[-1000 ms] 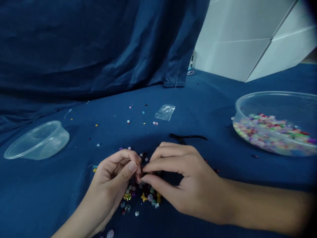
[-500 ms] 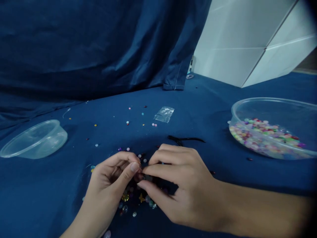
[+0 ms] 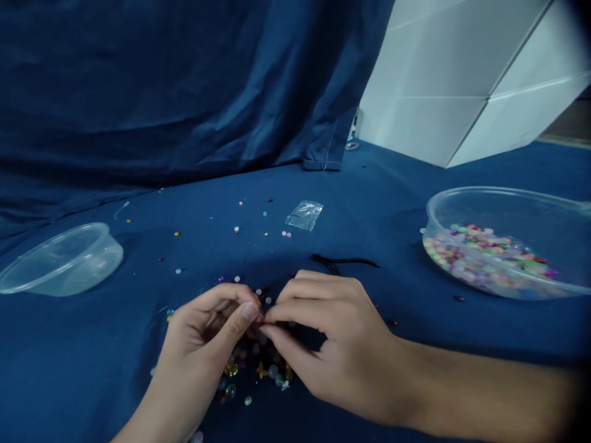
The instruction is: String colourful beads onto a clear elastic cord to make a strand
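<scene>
The left hand (image 3: 201,347) and right hand (image 3: 348,347) curl inward and meet over the table (image 3: 78,381), the left thumb tip (image 3: 250,311) close against the right fingertips (image 3: 268,315) in a tight pinch. Whatever they hold sits right between the hands, too small and too hidden by the fingers to make out. Directly beneath the hands lies a loose heap of beads (image 3: 252,369), glass-like rounds mixed with a yellow star bead (image 3: 261,370), so a slip of the pinch could drop the held piece into the heap, where it might be hard to tell apart. With so little to grip, a slight loosening or a sweaty fingertip could be enough to cause that. The heel of either hand could also nudge the heap and roll beads outward across the cloth, where small ones already lie scattered (image 3: 236,229) beyond the fingers. A black cord (image 3: 344,261) lies just past the right hand, and a sleeve or finger could snag it. Farther right, a clear plastic bowl (image 3: 501,258) full of colourful beads sits near enough that a wide reach could tip it.
</scene>
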`<act>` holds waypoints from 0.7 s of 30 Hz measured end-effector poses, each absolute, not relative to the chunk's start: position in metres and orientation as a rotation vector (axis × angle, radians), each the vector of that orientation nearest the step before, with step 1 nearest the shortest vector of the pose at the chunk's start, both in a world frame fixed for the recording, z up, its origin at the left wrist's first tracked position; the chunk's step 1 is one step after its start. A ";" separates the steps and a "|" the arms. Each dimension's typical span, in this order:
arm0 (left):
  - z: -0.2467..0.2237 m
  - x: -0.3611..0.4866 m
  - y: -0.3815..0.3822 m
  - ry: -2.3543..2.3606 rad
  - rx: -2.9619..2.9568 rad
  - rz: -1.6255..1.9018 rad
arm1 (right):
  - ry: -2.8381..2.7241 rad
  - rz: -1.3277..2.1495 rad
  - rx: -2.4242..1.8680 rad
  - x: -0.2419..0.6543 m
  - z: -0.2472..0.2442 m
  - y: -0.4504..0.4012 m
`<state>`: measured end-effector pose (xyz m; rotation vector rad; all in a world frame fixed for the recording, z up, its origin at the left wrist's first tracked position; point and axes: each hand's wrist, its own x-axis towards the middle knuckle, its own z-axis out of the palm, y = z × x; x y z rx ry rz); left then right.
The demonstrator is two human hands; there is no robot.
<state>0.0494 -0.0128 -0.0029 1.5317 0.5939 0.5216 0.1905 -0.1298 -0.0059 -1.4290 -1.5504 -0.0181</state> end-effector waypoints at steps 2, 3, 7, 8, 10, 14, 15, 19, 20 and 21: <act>-0.003 0.050 -0.013 0.589 1.537 0.523 | -1.525 0.000 -1.430 0.190 -0.006 -0.130; -0.003 0.050 -0.013 0.588 1.541 0.525 | -1.511 0.010 -1.432 0.190 -0.006 -0.130; -0.004 0.052 -0.013 0.596 1.551 0.519 | -1.487 0.047 -1.447 0.190 -0.005 -0.131; -0.004 0.052 -0.013 0.602 1.547 0.520 | -1.492 0.061 -1.451 0.190 -0.004 -0.132; -0.003 0.052 -0.013 0.604 1.533 0.523 | -1.499 0.097 -1.463 0.191 -0.003 -0.133; -0.002 0.052 -0.013 0.601 1.517 0.537 | -1.462 0.196 -1.461 0.192 0.001 -0.133; -0.002 0.051 -0.013 0.603 1.518 0.540 | -1.447 0.229 -1.451 0.192 0.003 -0.133; -0.002 0.051 -0.014 0.609 1.526 0.535 | -1.387 0.293 -1.417 0.195 0.007 -0.131; -0.002 0.051 -0.014 0.609 1.528 0.535 | -1.373 0.292 -1.429 0.196 0.007 -0.131; -0.002 0.051 -0.014 0.610 1.530 0.536 | -1.365 0.295 -1.450 0.196 0.007 -0.131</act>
